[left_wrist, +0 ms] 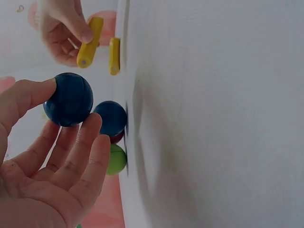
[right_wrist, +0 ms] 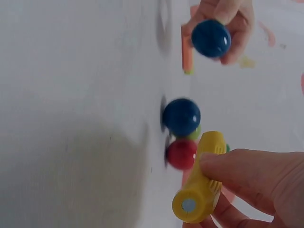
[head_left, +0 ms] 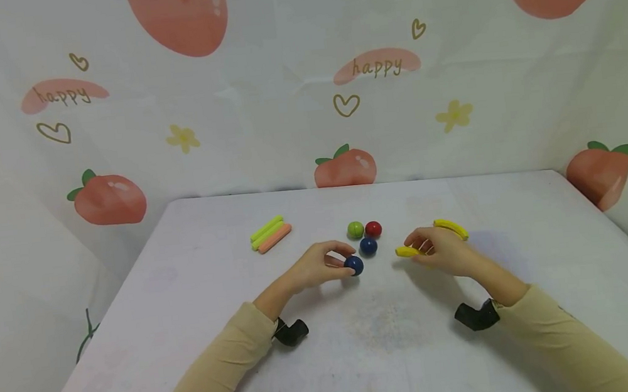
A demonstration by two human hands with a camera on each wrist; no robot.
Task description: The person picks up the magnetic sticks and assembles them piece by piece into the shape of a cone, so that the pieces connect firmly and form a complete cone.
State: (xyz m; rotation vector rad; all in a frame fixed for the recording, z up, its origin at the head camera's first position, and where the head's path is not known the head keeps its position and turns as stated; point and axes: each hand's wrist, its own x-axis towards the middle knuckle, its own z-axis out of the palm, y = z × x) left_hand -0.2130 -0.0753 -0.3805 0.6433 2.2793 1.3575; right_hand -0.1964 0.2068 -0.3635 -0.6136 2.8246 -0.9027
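Note:
My left hand (head_left: 320,265) pinches a dark blue ball (head_left: 354,265) between thumb and fingertips, slightly above the table. In the left wrist view the thumb presses one side of that ball (left_wrist: 69,99). My right hand (head_left: 443,252) holds a short yellow toy rod (head_left: 407,251), thumb on top. Its near end shows a pale round inset in the right wrist view, where the rod (right_wrist: 202,183) tilts. A second blue ball (head_left: 369,246), a red ball (head_left: 373,229) and a green ball (head_left: 355,229) stand close together between the hands.
Beyond the right hand lies a curved yellow rod (head_left: 451,229). Two yellow-green sticks (head_left: 266,228) and an orange stick (head_left: 275,239) lie side by side at the back left. A fruit-print cloth (head_left: 270,99) hangs behind the white table (head_left: 375,354).

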